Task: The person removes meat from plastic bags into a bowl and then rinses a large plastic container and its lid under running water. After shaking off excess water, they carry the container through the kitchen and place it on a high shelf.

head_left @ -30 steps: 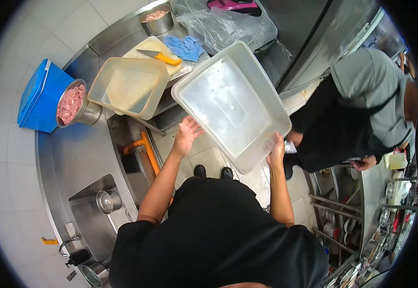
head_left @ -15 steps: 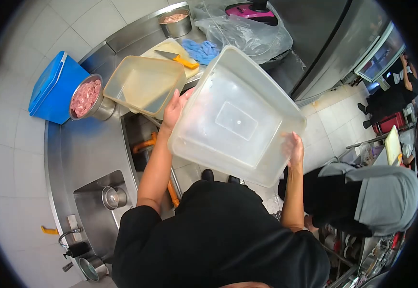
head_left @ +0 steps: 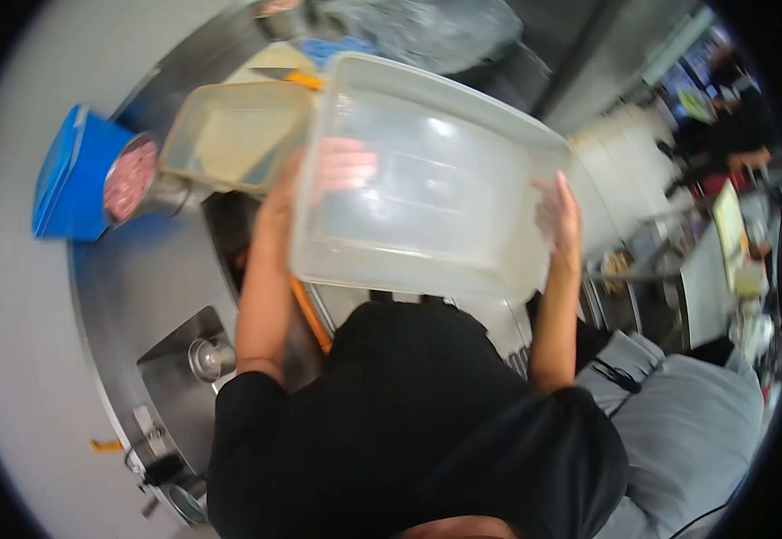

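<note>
A large translucent plastic tub (head_left: 436, 202) is held in front of my body, its open side towards me. My left hand (head_left: 285, 189) grips its left side; the fingers show blurred through the wall. On the right side my right hand (head_left: 560, 216) holds the tub, thumb raised and fingers behind the wall. Just left of my left hand stands a yellowish plastic tub (head_left: 175, 135) on the counter. Behind it lie a knife with an orange handle (head_left: 304, 80) and a pale cutting board (head_left: 261, 65).
A steel pot of raw meat (head_left: 131, 180) tilts beside a blue box (head_left: 72, 184) at left. Below is a sink (head_left: 175, 359) holding a steel pot (head_left: 210, 359). A person in grey (head_left: 687, 422) is close at my right. Plastic sheeting (head_left: 436, 31) lies at the back.
The large tub has turned flatter and shifted slightly left and up in view, with both hands still on it. The view has swung, and the person in grey appears nearer and lower.
</note>
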`<state>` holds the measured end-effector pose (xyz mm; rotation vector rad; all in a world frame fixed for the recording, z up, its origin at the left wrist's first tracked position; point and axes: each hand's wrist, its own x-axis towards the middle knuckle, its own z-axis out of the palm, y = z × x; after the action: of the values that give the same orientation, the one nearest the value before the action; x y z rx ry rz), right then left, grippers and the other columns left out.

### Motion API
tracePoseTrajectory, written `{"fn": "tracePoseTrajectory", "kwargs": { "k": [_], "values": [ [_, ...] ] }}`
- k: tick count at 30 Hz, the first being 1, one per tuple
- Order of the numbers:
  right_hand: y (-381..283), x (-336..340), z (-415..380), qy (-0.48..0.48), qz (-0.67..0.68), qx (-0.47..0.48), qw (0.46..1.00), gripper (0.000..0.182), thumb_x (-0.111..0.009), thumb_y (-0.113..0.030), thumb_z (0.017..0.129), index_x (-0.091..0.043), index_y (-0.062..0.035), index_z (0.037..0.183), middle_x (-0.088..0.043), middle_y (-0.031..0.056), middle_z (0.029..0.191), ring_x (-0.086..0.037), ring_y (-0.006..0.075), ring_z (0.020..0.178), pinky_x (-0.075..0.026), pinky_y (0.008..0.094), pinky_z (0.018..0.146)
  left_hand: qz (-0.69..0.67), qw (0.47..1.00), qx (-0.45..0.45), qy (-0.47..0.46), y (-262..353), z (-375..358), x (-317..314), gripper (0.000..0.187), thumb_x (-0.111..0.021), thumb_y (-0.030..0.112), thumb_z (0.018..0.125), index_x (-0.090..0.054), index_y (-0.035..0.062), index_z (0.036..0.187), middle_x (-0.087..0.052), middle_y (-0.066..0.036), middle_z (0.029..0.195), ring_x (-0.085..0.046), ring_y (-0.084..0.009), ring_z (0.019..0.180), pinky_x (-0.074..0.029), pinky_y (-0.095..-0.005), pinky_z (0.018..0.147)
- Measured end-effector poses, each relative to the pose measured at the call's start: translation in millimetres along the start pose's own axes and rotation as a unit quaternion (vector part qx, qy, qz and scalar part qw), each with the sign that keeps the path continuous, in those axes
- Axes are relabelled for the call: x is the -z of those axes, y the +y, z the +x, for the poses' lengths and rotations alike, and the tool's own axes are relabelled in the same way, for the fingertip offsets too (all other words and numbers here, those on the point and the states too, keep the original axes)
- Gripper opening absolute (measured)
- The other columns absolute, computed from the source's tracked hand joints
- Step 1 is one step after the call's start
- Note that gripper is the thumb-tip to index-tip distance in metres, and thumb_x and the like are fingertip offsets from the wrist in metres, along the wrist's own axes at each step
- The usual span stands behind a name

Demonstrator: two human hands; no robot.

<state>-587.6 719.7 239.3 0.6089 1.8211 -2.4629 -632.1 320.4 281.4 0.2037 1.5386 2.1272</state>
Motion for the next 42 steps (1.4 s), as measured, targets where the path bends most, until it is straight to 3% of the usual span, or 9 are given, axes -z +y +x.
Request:
{"fn": "tracePoseTrajectory", "kwargs": {
  "k": [2, 5, 8, 10, 18, 23, 29, 35, 42],
  "values": [
    [0.9, 4.3, 3.9, -0.002, -0.017, 0.026, 0.999, 0.052, -0.051, -0.048, 0.087, -0.061, 0.0024, 0.096, -0.026, -0.0095, 0.052, -0.026, 0.0032, 0.041, -0.02, 0.0212, 0.038, 0.015, 1.0, 0.002, -0.006, -5.8, 1.2, 17.2, 0.04, -0.032, 0.017, 0.095, -0.042, -0.011, 0.122, -0.055, -0.027, 0.114, -0.059, -0.0352, 0.102, -0.051, -0.0399, 0.088],
    [-3.0, 6.5, 5.2, 0.013, 0.013, 0.025, 1.0, 0.044, -0.057, -0.044, 0.086, -0.063, -0.0003, 0.088, -0.029, -0.0104, 0.052, -0.027, 0.0026, 0.041, -0.021, 0.0217, 0.038, 0.093, 0.993, -0.003, 0.073, 2.3, -4.1, -9.4, 0.06, -0.035, 0.041, 0.095, -0.034, -0.0085, 0.129, -0.053, -0.028, 0.116, -0.059, -0.035, 0.102, -0.051, -0.0391, 0.086],
    [-11.6, 0.3, 1.8, 0.035, 0.021, 0.028, 0.999, 0.044, -0.059, -0.044, 0.085, -0.062, -0.0001, 0.088, -0.035, -0.0088, 0.054, -0.029, 0.0027, 0.042, -0.023, 0.0206, 0.039, -0.014, 0.996, -0.086, -0.002, 2.4, -12.4, -27.9, 0.074, -0.035, 0.055, 0.091, -0.028, -0.0052, 0.135, -0.048, -0.026, 0.123, -0.055, -0.0329, 0.108, -0.047, -0.0399, 0.089],
    [-8.8, 4.1, 3.4, 0.036, 0.015, 0.031, 0.999, 0.046, -0.057, -0.045, 0.085, -0.063, 0.0003, 0.09, -0.036, -0.0083, 0.055, -0.03, 0.0032, 0.042, -0.023, 0.0207, 0.04, 0.076, 0.991, -0.102, 0.034, 5.6, -17.3, -38.3, 0.098, -0.04, 0.073, 0.078, -0.021, -0.0024, 0.139, -0.041, -0.024, 0.131, -0.049, -0.0312, 0.116, -0.043, -0.0402, 0.093],
    [-21.0, 5.2, 1.2, 0.04, -0.01, 0.042, 0.998, 0.051, -0.05, -0.049, 0.089, -0.063, 0.0001, 0.096, -0.041, -0.006, 0.059, -0.033, 0.0036, 0.045, -0.026, 0.0205, 0.041, 0.061, 0.99, -0.113, 0.054, 9.5, -16.5, -42.2, 0.088, -0.053, 0.055, 0.079, -0.023, -0.0005, 0.14, -0.043, -0.022, 0.13, -0.049, -0.0293, 0.115, -0.044, -0.0388, 0.091],
    [-4.7, 36.4, 15.4, -0.125, 0.146, 0.073, 0.979, 0.05, -0.041, -0.042, 0.095, -0.059, 0.0035, 0.108, -0.063, 0.0059, 0.094, -0.059, 0.012, 0.08, -0.048, 0.0228, 0.07, 0.013, 0.994, -0.092, 0.054, -1.8, -12.8, -19.3, 0.08, -0.049, 0.049, 0.08, -0.026, 0.0004, 0.138, -0.039, -0.025, 0.133, -0.047, -0.0332, 0.117, -0.044, -0.0426, 0.092],
    [-2.5, 16.6, 3.0, -0.102, 0.116, 0.117, 0.981, 0.062, -0.035, -0.051, 0.094, -0.044, -0.0019, 0.13, -0.053, 0.0123, 0.121, -0.053, 0.0206, 0.106, -0.041, 0.0322, 0.092, -0.099, 0.991, -0.088, 0.028, -19.8, -12.0, -8.9, 0.078, -0.046, 0.051, 0.081, -0.028, -0.0001, 0.138, -0.039, -0.026, 0.133, -0.043, -0.0365, 0.12, -0.039, -0.0461, 0.095],
    [-9.5, 3.0, -5.9, -0.206, 0.156, 0.033, 0.965, 0.09, -0.018, -0.074, 0.082, -0.021, -0.0068, 0.142, -0.052, 0.0188, 0.122, -0.054, 0.0262, 0.109, -0.045, 0.0412, 0.089, -0.104, 0.989, -0.105, 0.023, -17.7, -11.8, -14.7, 0.08, -0.043, 0.052, 0.081, -0.027, -0.002, 0.138, -0.038, -0.026, 0.134, -0.042, -0.0369, 0.121, -0.036, -0.0447, 0.097],
    [-16.9, 5.3, -9.0, -0.228, 0.111, 0.01, 0.967, 0.091, -0.017, -0.077, 0.08, -0.015, -0.012, 0.144, -0.052, 0.0195, 0.12, -0.055, 0.0267, 0.107, -0.046, 0.0402, 0.088, -0.132, 0.985, -0.113, 0.017, -18.6, -13.1, -10.1, 0.079, -0.046, 0.049, 0.082, -0.026, -0.0024, 0.138, -0.038, -0.026, 0.134, -0.041, -0.038, 0.122, -0.036, -0.0453, 0.098]
  ]
}}
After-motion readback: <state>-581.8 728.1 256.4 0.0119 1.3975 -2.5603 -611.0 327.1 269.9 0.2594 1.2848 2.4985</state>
